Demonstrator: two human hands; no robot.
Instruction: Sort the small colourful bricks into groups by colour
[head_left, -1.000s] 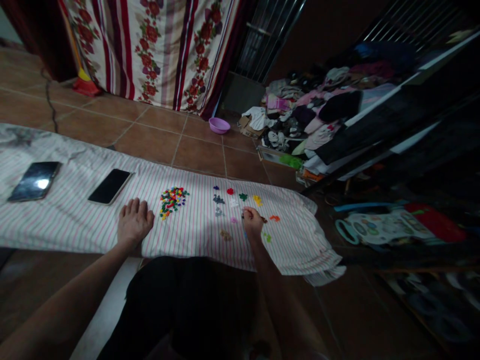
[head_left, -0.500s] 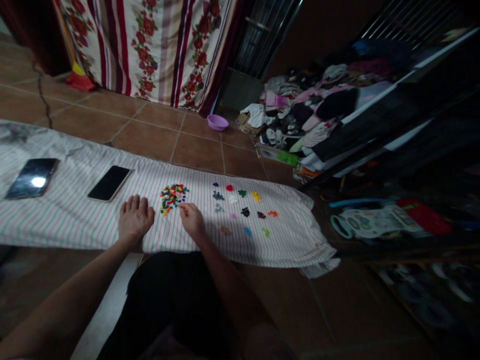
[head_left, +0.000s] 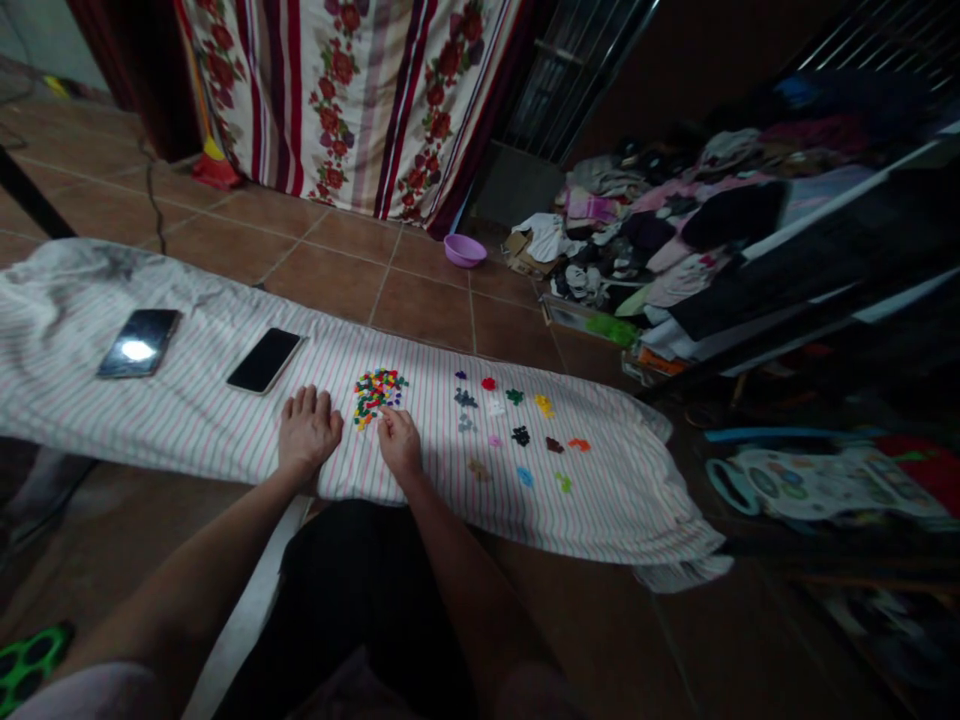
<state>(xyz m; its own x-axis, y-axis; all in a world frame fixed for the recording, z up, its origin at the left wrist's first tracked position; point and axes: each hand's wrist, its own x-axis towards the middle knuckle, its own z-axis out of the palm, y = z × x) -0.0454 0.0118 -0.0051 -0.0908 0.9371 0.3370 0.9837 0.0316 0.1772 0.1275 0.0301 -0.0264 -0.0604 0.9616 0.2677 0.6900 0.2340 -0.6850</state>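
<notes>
My left hand (head_left: 310, 432) lies flat on the striped cloth (head_left: 240, 440), fingers stretched out, holding nothing. To its right is a mixed pile of tiny coloured pieces (head_left: 375, 393), in red, green, yellow, blue and other colours. At the pile's lower right edge, my right hand (head_left: 400, 440) has thumb and forefinger pinched together. What lies between those fingertips, if anything, is too small to make out. Further right, similar pieces sit in small single-colour groups, among them a yellow group (head_left: 544, 405), a black group (head_left: 520, 436) and a light blue group (head_left: 525, 477).
Two dark-screened devices, a phone (head_left: 265, 360) and a larger one (head_left: 139, 343), lie left of my hands. A purple basin (head_left: 465, 251) stands on the tiled floor beyond the cloth. Heaped clothes (head_left: 637, 220) fill the back right, near a floral curtain (head_left: 337, 100).
The whole view has shifted, so the cloth and everything on it appear further right. My left hand stays flat beside the pile, and my right hand keeps its pinch at the pile's edge.
</notes>
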